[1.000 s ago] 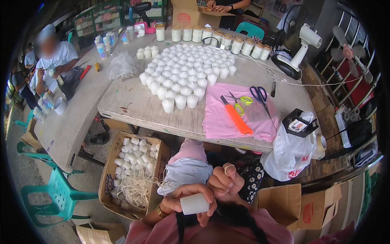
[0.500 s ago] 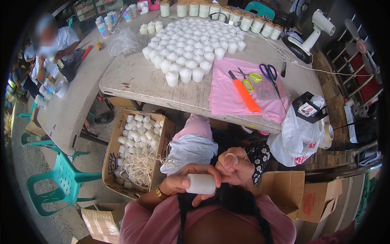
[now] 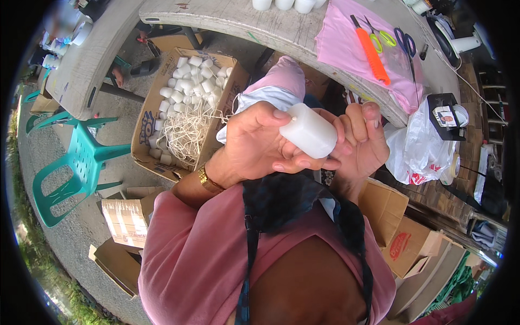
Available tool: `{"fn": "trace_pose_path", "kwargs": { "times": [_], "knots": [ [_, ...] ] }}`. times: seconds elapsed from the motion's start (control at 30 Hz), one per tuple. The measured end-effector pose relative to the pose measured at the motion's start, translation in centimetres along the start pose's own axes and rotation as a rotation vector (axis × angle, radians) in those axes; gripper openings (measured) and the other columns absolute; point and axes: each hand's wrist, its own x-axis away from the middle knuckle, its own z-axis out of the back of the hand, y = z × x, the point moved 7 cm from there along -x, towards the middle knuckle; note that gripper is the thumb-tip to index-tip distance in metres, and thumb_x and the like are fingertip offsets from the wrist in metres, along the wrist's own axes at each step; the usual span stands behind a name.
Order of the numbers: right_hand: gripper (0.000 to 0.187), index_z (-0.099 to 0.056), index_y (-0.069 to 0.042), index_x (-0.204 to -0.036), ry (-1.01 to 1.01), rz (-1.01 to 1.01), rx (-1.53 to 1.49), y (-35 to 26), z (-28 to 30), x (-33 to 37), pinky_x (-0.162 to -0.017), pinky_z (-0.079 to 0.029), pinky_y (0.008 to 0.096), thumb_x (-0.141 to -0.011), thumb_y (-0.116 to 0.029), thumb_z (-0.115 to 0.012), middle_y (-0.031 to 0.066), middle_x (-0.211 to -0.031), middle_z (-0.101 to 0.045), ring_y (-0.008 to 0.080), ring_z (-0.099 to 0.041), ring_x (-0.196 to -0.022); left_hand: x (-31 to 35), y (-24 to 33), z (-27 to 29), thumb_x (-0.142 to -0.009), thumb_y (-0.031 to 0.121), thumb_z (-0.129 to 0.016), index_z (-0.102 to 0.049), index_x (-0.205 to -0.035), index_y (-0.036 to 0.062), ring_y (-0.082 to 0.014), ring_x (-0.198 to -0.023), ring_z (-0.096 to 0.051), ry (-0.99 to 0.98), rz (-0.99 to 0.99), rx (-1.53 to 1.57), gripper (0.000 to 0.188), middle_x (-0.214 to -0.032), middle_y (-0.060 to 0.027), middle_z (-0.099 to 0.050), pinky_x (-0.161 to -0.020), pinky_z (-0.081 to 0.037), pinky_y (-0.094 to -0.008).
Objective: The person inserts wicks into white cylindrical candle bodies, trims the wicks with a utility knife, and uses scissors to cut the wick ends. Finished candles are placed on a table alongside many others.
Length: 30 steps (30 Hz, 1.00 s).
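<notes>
My left hand [image 3: 252, 138] is closed around a short white pillar candle [image 3: 311, 132], its thumb on the upper left end, where a small wick spot shows. The candle lies tilted across the palm. My right hand [image 3: 360, 138] is beside the lower right end, its fingers curled and close to the candle. What those fingers pinch, if anything, is hidden. Below and left of the hands is a cardboard box [image 3: 149, 116] with many white candles [image 3: 189, 78] and a tangle of pale wick string [image 3: 187, 130].
A table [image 3: 227, 16] carries a pink cloth [image 3: 341, 32] with an orange cutter [image 3: 372, 54], green-handled scissors [image 3: 382, 39] and dark-handled scissors [image 3: 405, 43]. A white plastic bag [image 3: 420, 154] hangs at right. Green chairs [image 3: 76, 168] and cardboard boxes [image 3: 127, 219] stand around.
The view has tipped down. Both hands have risen toward the table with the candle, which has turned so its wick end faces up and left. The right hand has come closer to it.
</notes>
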Motion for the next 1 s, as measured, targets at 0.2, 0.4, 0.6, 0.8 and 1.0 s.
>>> {"fn": "trace_pose_path", "kwargs": {
  "times": [0.2, 0.4, 0.6, 0.8, 1.0],
  "knots": [
    [0.025, -0.054, 0.002, -0.109, 0.034, -0.039, 0.088, 0.6, 0.0, 1.3, -0.053, -0.036, 0.0269, -0.098, -0.019, -0.045, -0.0014, -0.063, -0.029, 0.0089, -0.030, -0.054, 1.2, -0.9, 0.7, -0.079, 0.045, -0.047, -0.046, -0.116, -0.0132, -0.0153, -0.064, -0.046, 0.105, 0.018, -0.077, 0.069, -0.110, -0.0229, -0.058, -0.047, -0.033, -0.0189],
    [0.024, -0.057, 0.003, -0.102, 0.113, -0.089, 0.232, 0.5, -0.5, 2.4, -0.051, -0.034, 0.0248, -0.097, -0.018, -0.048, -0.0005, -0.063, -0.033, 0.0078, -0.030, -0.054, 1.3, -1.6, 0.0, -0.077, 0.048, -0.050, -0.050, -0.111, -0.0106, -0.0091, -0.058, -0.041, 0.104, 0.054, -0.091, 0.067, -0.094, -0.0156, -0.058, -0.042, -0.024, -0.0179],
    [0.027, -0.057, 0.010, -0.099, -0.011, -0.049, 0.276, 0.5, -1.7, 2.9, -0.046, -0.033, 0.0252, -0.097, -0.015, -0.047, 0.0020, -0.064, -0.039, 0.0063, -0.031, -0.052, 1.7, -2.1, -0.6, -0.076, 0.049, -0.055, -0.053, -0.105, -0.0095, -0.0048, -0.049, -0.035, 0.167, 0.099, -0.214, 0.065, -0.079, -0.0082, -0.054, -0.040, -0.020, -0.0185],
    [0.027, -0.060, 0.011, -0.095, -0.049, -0.041, 0.397, 0.6, -2.3, 3.6, -0.044, -0.033, 0.0249, -0.096, -0.012, -0.046, 0.0042, -0.064, -0.045, 0.0068, -0.035, -0.049, 2.5, -3.0, 0.2, -0.068, 0.054, -0.058, -0.053, -0.107, -0.0081, -0.0090, -0.063, -0.046, 0.147, 0.196, -0.286, 0.074, -0.087, -0.0100, -0.057, -0.051, -0.031, -0.0195],
    [0.026, -0.061, 0.008, -0.095, 0.004, -0.038, 0.414, 0.7, -2.4, 3.6, -0.046, -0.035, 0.0258, -0.096, -0.015, -0.047, 0.0066, -0.067, -0.047, 0.0088, -0.038, -0.051, 2.8, -3.1, 0.6, -0.063, 0.058, -0.058, -0.052, -0.111, -0.0073, -0.0145, -0.075, -0.055, 0.158, 0.255, -0.349, 0.081, -0.096, -0.0122, -0.059, -0.061, -0.040, -0.0217]
  ]
}}
